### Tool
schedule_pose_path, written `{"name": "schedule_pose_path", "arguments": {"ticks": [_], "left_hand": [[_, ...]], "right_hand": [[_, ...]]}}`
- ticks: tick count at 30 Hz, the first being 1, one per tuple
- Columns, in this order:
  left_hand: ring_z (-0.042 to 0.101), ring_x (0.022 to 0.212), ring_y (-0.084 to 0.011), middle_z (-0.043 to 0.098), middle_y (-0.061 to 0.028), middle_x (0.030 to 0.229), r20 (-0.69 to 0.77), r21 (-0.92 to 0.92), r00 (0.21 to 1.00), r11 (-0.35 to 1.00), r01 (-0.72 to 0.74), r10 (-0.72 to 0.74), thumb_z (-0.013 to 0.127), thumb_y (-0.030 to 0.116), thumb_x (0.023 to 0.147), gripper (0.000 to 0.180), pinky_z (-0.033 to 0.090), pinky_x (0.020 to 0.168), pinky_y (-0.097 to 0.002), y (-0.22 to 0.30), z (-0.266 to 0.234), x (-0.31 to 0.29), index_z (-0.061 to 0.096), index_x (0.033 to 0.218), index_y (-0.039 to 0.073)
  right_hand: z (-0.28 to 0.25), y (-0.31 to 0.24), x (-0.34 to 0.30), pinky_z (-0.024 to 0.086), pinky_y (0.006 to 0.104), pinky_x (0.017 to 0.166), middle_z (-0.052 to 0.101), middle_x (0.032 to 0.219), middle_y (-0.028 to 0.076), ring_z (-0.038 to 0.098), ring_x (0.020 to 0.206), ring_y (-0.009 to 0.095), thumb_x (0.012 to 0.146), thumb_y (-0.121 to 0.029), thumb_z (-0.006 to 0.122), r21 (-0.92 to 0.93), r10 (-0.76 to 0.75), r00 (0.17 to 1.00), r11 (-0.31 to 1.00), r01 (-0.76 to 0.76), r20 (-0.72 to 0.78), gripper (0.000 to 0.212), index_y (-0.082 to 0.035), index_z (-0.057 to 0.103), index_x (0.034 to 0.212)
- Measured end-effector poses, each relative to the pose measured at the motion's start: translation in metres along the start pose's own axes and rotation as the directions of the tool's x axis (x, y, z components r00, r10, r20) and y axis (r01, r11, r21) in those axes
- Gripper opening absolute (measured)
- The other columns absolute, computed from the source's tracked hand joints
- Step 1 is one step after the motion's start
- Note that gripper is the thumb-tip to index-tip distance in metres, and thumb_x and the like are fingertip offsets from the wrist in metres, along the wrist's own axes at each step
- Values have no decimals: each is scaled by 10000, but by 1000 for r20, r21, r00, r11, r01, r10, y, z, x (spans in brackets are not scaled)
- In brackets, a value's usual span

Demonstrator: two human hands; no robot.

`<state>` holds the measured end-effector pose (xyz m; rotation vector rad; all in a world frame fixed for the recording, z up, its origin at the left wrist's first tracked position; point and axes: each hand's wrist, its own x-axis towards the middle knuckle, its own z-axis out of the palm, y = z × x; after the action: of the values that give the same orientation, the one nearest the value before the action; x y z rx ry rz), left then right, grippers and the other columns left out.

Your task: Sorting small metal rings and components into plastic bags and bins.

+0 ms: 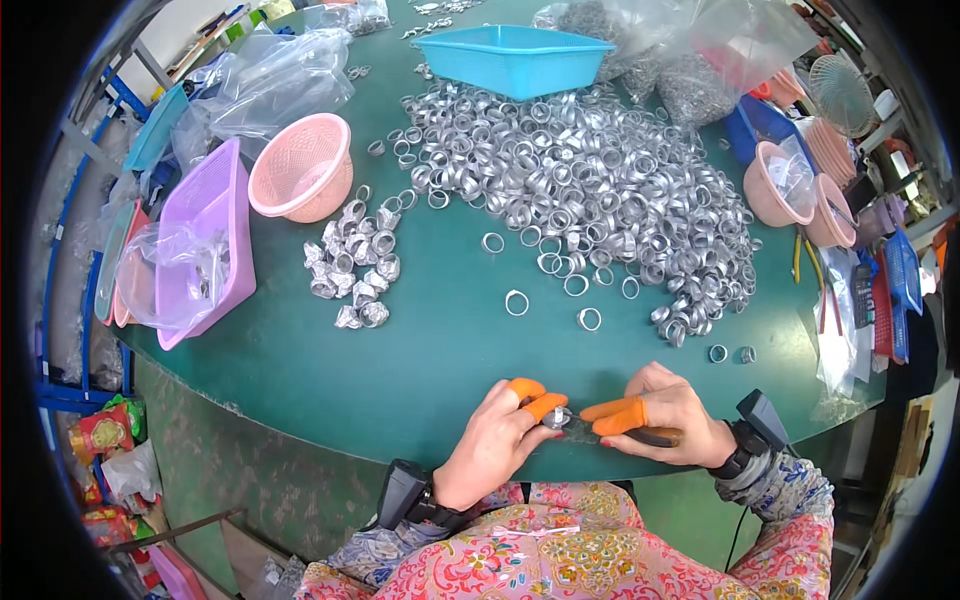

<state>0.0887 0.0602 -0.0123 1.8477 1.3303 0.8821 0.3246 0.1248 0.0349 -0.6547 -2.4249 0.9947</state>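
Held ring (558,418): one, silvery, low above the near edge of the worktop (430,385), between the two hands; fine detail too small to read.
Left hand (496,432): thumb and fingers pinched on the held ring.
Right hand (668,412): wrapped about a brown-handled tool (657,437), its dark working end toward the ring; whether tool and ring touch, cannot tell.
Finger covers (618,415): orange, on both hands; likely to add grip.
Weight: judged light, fingertip load only.
Stiffness: judged rigid, metal by its look; a thin band might bend under a hard squeeze.
Surface: smooth and curved by appearance; apt to roll or slip if pinched off-centre.
Where to hold: opposite sides of the band, clear of the tool's end.
Loose rings (516,303): several, set apart on the worktop beyond the hands; best lifted singly by the band.
Ring heap (590,175): large, silvery, far side; pieces may snag or slide when one is drawn out.
Bulkier pieces (355,258): cluster, left, near the pink basket (292,195).
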Motion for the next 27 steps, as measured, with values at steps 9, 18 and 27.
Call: {"name": "schedule_pose_path", "arguments": {"ticks": [9, 18, 27], "left_hand": [[554, 932, -281, 570, -102, 1033, -11, -31, 1000, 999, 26, -26, 749, 109, 751, 349, 484, 781, -361, 3, 3, -9, 688, 1094, 85], [548, 924, -289, 571, -102, 1038, -15, -5, 1000, 1000, -10, 10, 743, 106, 758, 349, 477, 778, -367, 1, 2, -7, 684, 1101, 83], [546, 938, -294, 573, -105, 1037, -11, -17, 1000, 1000, -3, 3, 734, 101, 764, 346, 474, 796, -374, 1, 2, -7, 681, 1105, 87]], "right_hand": [[8, 6, -12, 390, 308, 656, 632, 735, -17, 522, 722, 183, 728, -96, 793, 272, 238, 970, 932, -240, 38, 219, -112, 731, 937], [-2, 4, -1, 381, 310, 654, 629, 767, -6, 527, 718, 179, 746, -119, 786, 236, 226, 968, 940, -246, 110, 183, -138, 728, 919], [-1, -4, 2, 380, 317, 638, 611, 739, 7, 536, 716, 180, 752, -133, 786, 77, 110, 990, 990, -116, 85, 183, -119, 721, 922]]}}
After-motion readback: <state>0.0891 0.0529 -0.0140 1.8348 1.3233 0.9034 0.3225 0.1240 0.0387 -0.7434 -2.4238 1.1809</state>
